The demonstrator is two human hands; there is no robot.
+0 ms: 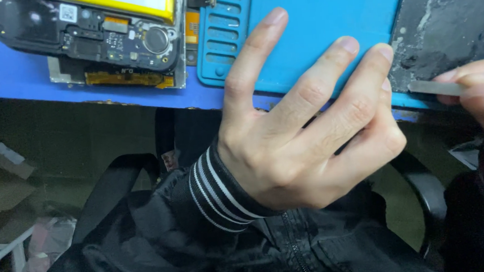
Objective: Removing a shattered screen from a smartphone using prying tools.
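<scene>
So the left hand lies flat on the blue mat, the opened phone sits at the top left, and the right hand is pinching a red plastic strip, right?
Not quite. In the head view the strip pinched by the right hand is grey and looks like metal, not red plastic. The rest holds: the left hand lies spread on the blue mat, and the opened phone sits at the top left.

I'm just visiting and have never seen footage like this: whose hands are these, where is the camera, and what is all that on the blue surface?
There is no machine here. One camera worn on a person's head looks down at their own bare hands. The left hand lies open with its fingers on a blue work mat. The right hand pinches a thin flat metal tool at the edge of a dark scuffed panel. Farther off lies an opened phone, its circuit boards and yellow battery exposed.
</scene>
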